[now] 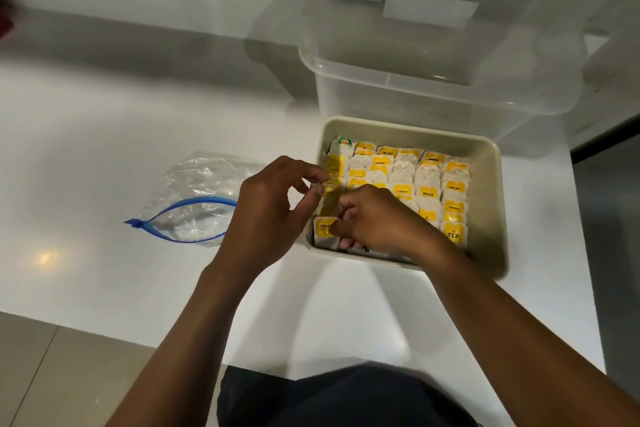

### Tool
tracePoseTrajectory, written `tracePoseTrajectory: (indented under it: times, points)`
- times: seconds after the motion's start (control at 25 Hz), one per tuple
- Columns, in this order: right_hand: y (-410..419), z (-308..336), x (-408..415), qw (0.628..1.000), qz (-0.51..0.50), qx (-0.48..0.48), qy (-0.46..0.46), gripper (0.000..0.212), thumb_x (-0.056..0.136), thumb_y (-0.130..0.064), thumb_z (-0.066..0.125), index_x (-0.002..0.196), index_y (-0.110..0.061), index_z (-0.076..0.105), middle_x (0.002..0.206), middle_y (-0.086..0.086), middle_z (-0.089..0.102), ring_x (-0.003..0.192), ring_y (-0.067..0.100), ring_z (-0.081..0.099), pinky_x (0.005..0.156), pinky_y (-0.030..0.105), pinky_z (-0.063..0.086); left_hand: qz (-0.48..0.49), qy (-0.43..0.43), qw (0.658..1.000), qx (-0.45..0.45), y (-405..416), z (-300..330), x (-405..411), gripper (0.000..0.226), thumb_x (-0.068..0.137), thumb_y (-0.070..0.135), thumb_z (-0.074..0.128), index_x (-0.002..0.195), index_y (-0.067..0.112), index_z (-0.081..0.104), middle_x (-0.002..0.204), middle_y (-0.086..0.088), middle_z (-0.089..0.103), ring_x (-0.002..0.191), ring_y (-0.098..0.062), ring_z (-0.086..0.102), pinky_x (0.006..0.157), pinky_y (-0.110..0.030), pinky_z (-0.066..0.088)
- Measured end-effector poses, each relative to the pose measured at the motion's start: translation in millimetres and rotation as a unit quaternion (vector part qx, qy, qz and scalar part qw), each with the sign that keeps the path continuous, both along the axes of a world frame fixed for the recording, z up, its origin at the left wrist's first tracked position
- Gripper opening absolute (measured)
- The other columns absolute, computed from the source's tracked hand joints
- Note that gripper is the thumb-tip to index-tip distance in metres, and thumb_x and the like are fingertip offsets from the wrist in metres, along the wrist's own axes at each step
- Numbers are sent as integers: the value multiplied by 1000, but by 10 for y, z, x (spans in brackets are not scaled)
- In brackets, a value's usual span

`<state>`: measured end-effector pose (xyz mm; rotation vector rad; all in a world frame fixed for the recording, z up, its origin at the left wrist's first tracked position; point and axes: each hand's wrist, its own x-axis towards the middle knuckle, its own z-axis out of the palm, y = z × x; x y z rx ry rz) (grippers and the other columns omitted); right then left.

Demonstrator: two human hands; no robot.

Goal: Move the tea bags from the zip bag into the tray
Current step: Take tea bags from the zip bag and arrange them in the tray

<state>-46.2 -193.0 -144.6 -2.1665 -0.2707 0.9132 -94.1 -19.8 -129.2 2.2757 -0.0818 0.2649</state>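
hands (311, 208) arranging tea bags (408, 184) in tray (491, 184), zip bag (194, 198) beside
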Motion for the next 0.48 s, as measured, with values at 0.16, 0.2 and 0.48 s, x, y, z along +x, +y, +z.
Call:
tracePoseTrajectory:
  times: [0.16,0.2,0.48]
  points:
    - [2,8,-37,998,34,-29,-42,10,89,-24,71,85,-15,69,68,0,73,64,12,70,54,13,47,-1,-8,1000,-4,13,8,-20,12,89,17,70,98,26,70,94,14,66,80,-10,64,57,-33,48]
    - [-1,21,-28,998,39,-35,-47,9,87,-25,72,87,-17,70,71,-2,73,66,11,69,56,14,47,-4,-6,1000,-6,11,-4,-26,13,89,17,70,98,26,70,94,14,66,81,-10,64,57,-34,48]
    - [-132,93,9,987,45,-6,-152,7,84,-20,74,85,-26,76,76,-13,71,72,-4,63,61,7,41,-1,2,1000,-16,45,-39,-78,12,90,18,71,97,28,70,94,15,66,81,-11,65,57,-33,49]
